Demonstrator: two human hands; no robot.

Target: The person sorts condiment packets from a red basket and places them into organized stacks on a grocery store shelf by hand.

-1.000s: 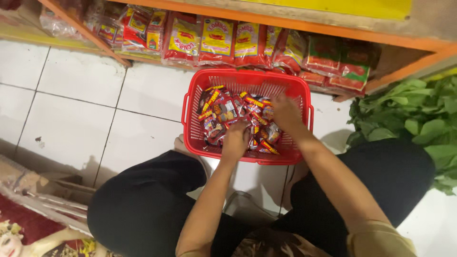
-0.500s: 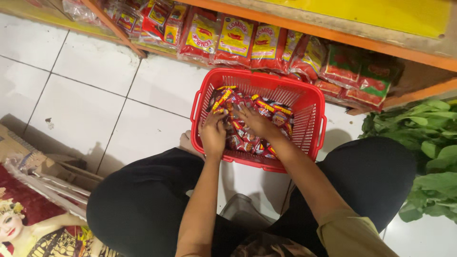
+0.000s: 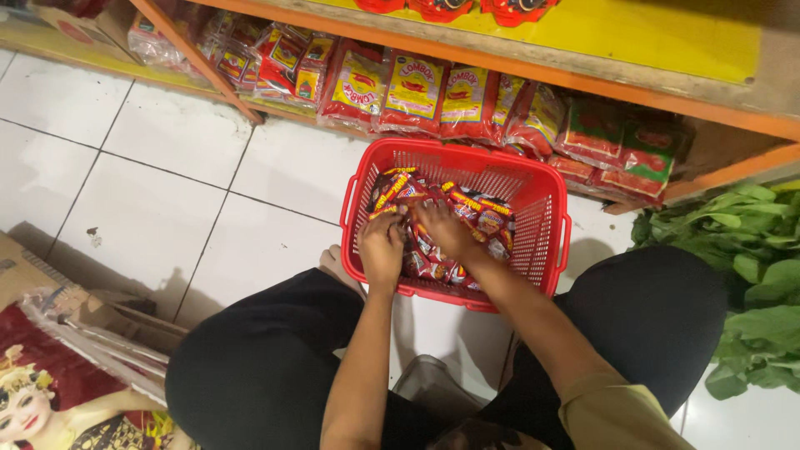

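Observation:
A red plastic basket sits on the white tiled floor between my knees, filled with several small red and yellow snack packets. Both my hands are down inside it. My left hand is curled on packets at the near left of the pile. My right hand lies beside it, fingers closed over packets in the middle. What exactly each hand grips is partly hidden by the fingers.
A low orange and yellow shelf runs along the top, with rows of red bagged goods under it. Leafy greens lie at the right. A carton and printed picture sit at lower left.
The view shifted as my head moved. My right hand came from the basket's right side to the middle, next to my left hand, which edged toward the left of the pile.

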